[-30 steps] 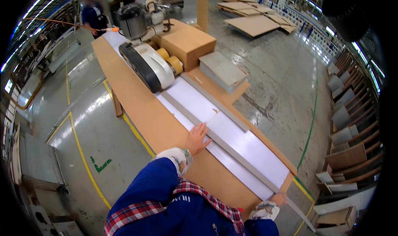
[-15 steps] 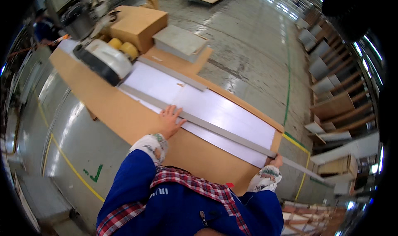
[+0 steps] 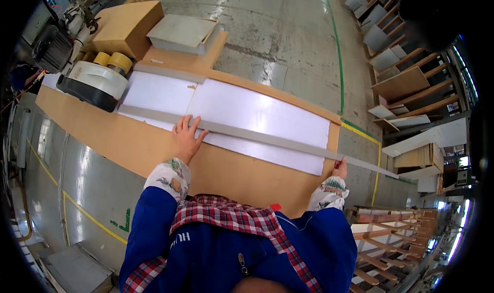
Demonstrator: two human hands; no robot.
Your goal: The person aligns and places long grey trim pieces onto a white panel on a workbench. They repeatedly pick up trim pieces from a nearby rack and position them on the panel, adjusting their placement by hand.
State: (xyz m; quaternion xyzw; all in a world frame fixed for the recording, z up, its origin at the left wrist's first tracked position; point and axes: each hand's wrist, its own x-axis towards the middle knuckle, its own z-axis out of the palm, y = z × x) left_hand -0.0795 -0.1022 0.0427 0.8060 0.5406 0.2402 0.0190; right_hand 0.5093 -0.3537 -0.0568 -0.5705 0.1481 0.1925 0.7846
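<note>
A long, narrow grey strip (image 3: 267, 135) lies slantwise across a white sheet (image 3: 257, 105) on a tan worktable (image 3: 231, 169). Its far-left end reaches a white and black machine housing (image 3: 95, 82), and its right end juts past the table's edge. My left hand (image 3: 188, 138) rests with fingers spread, the fingertips at the strip's near edge. Close to the table's right end, my right hand (image 3: 339, 168) grips the strip from the near side; part of its fingers is hidden. A shorter grey bar (image 3: 170, 72) lies along the far side of the sheet.
Yellow rollers (image 3: 120, 62) stand behind the housing, beside a large tan box (image 3: 126, 28) and a grey lidded box (image 3: 182, 34). Racks of panels (image 3: 401, 82) line the right. Stacked boards (image 3: 391, 231) lie at lower right. Another person (image 3: 23, 76) is at far left.
My view has turned, so the table lies flatter and higher in the picture. Both hands stay at about the same places along the strip.
</note>
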